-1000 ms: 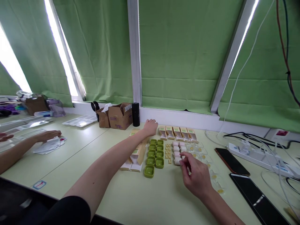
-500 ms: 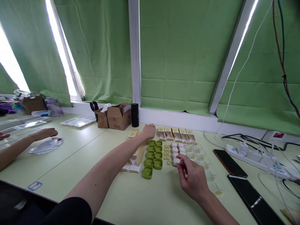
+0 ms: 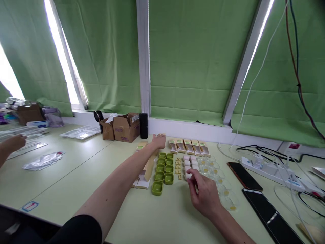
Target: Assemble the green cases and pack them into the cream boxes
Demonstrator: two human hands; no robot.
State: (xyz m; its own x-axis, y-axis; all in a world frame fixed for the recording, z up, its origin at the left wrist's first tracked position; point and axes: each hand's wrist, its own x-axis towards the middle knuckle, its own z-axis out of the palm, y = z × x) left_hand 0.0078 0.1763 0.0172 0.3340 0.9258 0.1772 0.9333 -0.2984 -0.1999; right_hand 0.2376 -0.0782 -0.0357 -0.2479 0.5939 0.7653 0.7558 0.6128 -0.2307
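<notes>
My left hand (image 3: 159, 141) stretches to the back of the table, its fingers bent over a small carton whose pale edge barely shows. Right of it stands a row of similar cream cartons (image 3: 188, 146) with green labels. Below my left forearm lie more cartons (image 3: 145, 173), partly covered by the arm. My right hand (image 3: 204, 192) hovers beside small white rounded pieces (image 3: 186, 163), thumb and index finger apart with nothing visible between them. Green square cups (image 3: 157, 188) stand in two columns, next to tiny yellow pieces (image 3: 179, 171). Clear round pieces with yellow centres (image 3: 225, 192) lie behind my right hand.
Two phones (image 3: 245, 176) and a white power strip (image 3: 271, 173) with tangled cables lie at right. Cardboard boxes (image 3: 126, 128) and a black cylinder (image 3: 143, 125) stand by the wall. At far left, another person's hand (image 3: 16, 142) is near white trays and flat packets (image 3: 43, 160).
The view has shifted slightly. My right thumb and index finger have drawn a little away from the white pieces. The other person's hand has moved left, off the packets. My left hand stays at the back.
</notes>
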